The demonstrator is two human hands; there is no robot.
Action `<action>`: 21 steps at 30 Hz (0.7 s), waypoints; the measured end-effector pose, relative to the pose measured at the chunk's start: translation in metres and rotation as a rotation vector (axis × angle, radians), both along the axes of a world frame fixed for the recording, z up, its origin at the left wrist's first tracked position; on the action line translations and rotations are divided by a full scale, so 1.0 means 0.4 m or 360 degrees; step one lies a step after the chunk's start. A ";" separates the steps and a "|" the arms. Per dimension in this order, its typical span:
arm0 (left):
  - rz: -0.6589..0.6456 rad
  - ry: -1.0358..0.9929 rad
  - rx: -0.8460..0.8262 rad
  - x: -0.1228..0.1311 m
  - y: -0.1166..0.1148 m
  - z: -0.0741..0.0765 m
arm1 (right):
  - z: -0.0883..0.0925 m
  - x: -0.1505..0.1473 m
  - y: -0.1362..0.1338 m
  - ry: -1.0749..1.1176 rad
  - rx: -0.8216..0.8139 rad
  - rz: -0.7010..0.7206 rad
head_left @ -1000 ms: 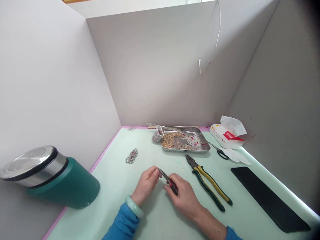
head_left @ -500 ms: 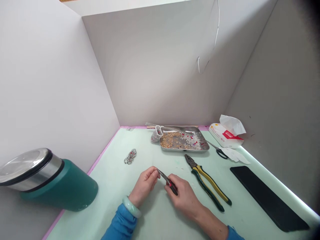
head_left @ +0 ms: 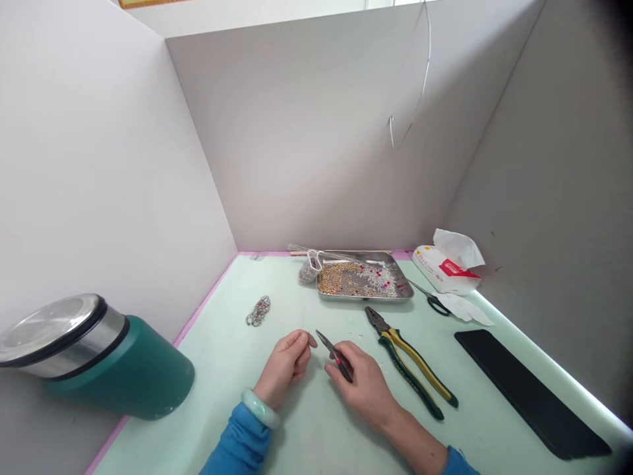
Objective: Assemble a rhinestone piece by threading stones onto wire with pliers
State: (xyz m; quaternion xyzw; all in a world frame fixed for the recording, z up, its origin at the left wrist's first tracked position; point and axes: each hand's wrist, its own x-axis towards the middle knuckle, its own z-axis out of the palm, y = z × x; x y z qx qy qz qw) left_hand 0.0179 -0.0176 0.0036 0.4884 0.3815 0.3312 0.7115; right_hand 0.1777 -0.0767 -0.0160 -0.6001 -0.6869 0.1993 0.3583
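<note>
My left hand [head_left: 287, 359] is closed in a pinch between thumb and forefinger. What it pinches is too small to make out; a tiny tip shows at the fingertips. In my right hand [head_left: 363, 382] lies a small pair of needle-nose pliers [head_left: 332, 351] with dark handles and a touch of red. Its jaws point up and left and stand a little apart from the left fingertips. A bunched chain of small rings and red beads [head_left: 258, 311] rests on the table [head_left: 306, 435], up and left of my left hand.
Larger pliers with green and yellow handles [head_left: 410, 363] lie right of my right hand. Behind stands a metal tray [head_left: 366, 299] of gold, clear and red beads, beside a small bag [head_left: 307, 272]. Scissors [head_left: 438, 305], a tissue pack [head_left: 445, 270], a black slab [head_left: 529, 392] and a green tumbler [head_left: 123, 369] flank the space.
The pliers' tip has come away from my left fingertips, leaving a small gap. My left hand keeps its pinch, turned slightly.
</note>
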 end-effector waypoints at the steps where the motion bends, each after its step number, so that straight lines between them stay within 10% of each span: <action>1: -0.0024 -0.0057 -0.0041 -0.002 -0.001 0.002 | 0.000 -0.001 -0.001 -0.0005 0.0009 0.0007; 21: -0.0113 -0.0054 -0.0061 -0.006 -0.005 0.008 | 0.009 0.000 -0.002 0.0018 0.0009 0.0125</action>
